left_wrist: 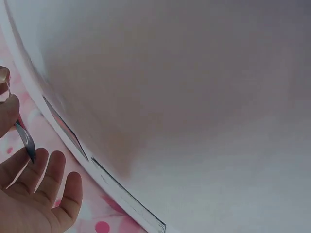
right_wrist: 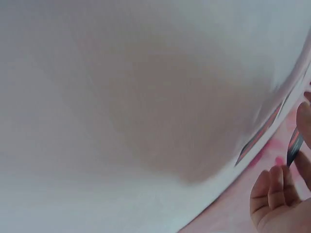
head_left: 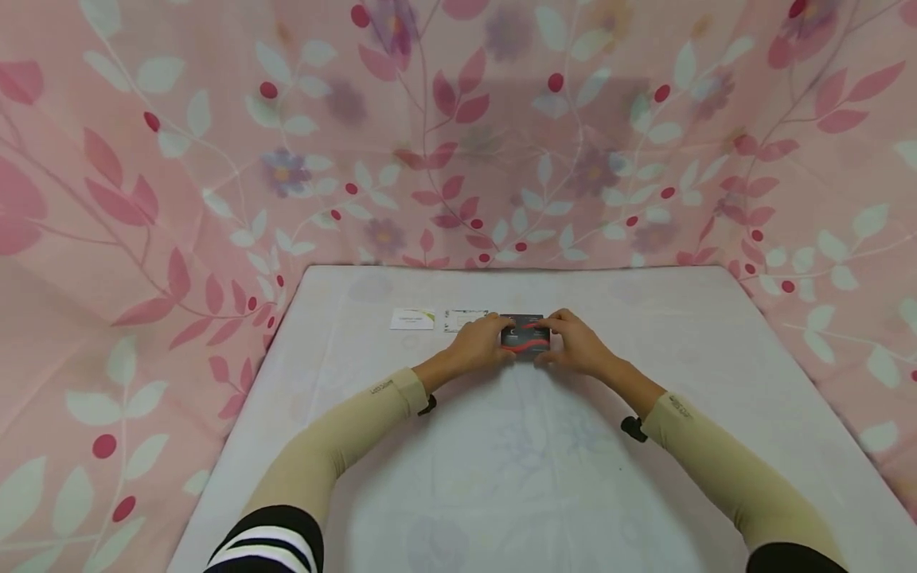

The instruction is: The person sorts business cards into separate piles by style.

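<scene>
Both hands hold a dark business card with a red wave (head_left: pixel 526 337) by its opposite sides, above the far part of the table. My left hand (head_left: pixel 478 344) pinches its left side and my right hand (head_left: pixel 579 344) its right side. In the left wrist view the held card (left_wrist: pixel 26 141) looks slightly bent, lifted off the cloth. Under it, a second dark card with red (left_wrist: pixel 64 128) lies flat on the table. To the left lie a white card with a dark patterned edge (head_left: pixel 464 320), partly behind my left hand, and a white card with a green corner (head_left: pixel 412 319).
A white cloth covers the table (head_left: pixel 487 477). Pink floral fabric (head_left: pixel 501 159) hangs behind the table's far edge and along both sides. Small black objects (head_left: pixel 634 429) stick out at the wrists under the beige sleeves.
</scene>
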Motion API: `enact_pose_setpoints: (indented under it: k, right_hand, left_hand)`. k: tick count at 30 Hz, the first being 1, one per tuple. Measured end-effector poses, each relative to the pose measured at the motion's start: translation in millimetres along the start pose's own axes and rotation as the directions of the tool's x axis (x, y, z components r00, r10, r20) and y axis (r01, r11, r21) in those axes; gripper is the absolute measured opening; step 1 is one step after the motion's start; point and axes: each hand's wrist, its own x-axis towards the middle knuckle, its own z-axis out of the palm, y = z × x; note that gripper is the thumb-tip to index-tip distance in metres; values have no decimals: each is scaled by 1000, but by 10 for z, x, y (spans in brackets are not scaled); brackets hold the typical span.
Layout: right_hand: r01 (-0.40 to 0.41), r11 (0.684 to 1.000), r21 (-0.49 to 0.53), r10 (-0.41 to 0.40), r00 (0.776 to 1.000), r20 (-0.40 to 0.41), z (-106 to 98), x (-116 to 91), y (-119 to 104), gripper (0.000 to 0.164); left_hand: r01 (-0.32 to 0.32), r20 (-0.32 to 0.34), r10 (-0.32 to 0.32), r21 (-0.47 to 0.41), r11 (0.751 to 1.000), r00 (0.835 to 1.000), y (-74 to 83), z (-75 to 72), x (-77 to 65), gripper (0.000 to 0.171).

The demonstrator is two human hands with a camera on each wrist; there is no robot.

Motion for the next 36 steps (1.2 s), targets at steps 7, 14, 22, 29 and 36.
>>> enact_pose_setpoints:
  k: [7,14,22,29,36]
  right_hand:
    - [-41,999,13,41,998,41,-43,284,196,62]
    - [-91,996,8,90,991,97,-73,452,320,59]
    - [-87,996,13,84,984,154,53,496,427,55]
    - [-108,994,35,101,980,172,49,520,420,53]
    - [-229,965,127,193,950,245,49,576,476,58]
  left_hand:
    - [32,-16,-31,64,997,999,-51,-34,303,51]
    - [85,43,-90,106,991,995,-108,13,527,52]
    - [119,102,-134,142,983,986,-133,92,561,50]
    - [100,138,-126,178,979,982,-148,59,587,48]
    - [80,180,-105,140,987,978,-235,24,636,53]
